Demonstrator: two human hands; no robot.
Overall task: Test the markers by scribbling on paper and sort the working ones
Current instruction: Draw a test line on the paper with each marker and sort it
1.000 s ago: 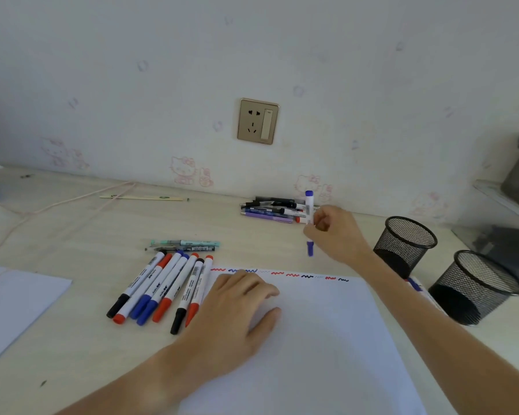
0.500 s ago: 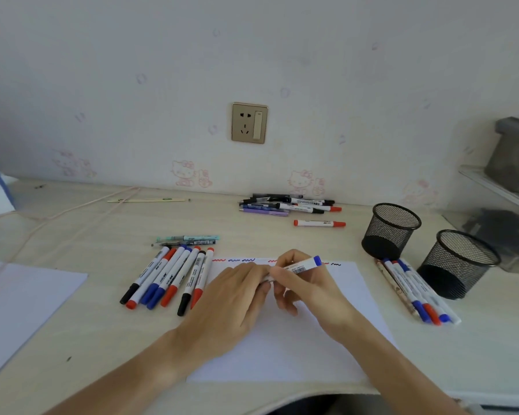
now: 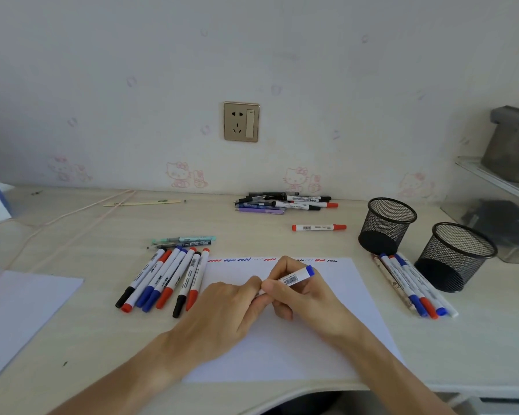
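Observation:
My right hand grips a white marker with a blue end over the white sheet of paper. My left hand has its fingertips pinched on the marker's near end, where the cap is hidden. Red, blue and black scribbles run along the sheet's far edge. A row of several capped markers lies left of the sheet. Several more markers lie to the right, in front of two black mesh cups.
A pile of pens and markers lies near the wall, with a single red marker in front of it. Two teal pens sit above the left row. Another sheet lies at far left. A cable crosses the desk.
My right hand brought the blue marker from the far pile down over the paper. My left hand lifted off the sheet and closed on the marker's near end.

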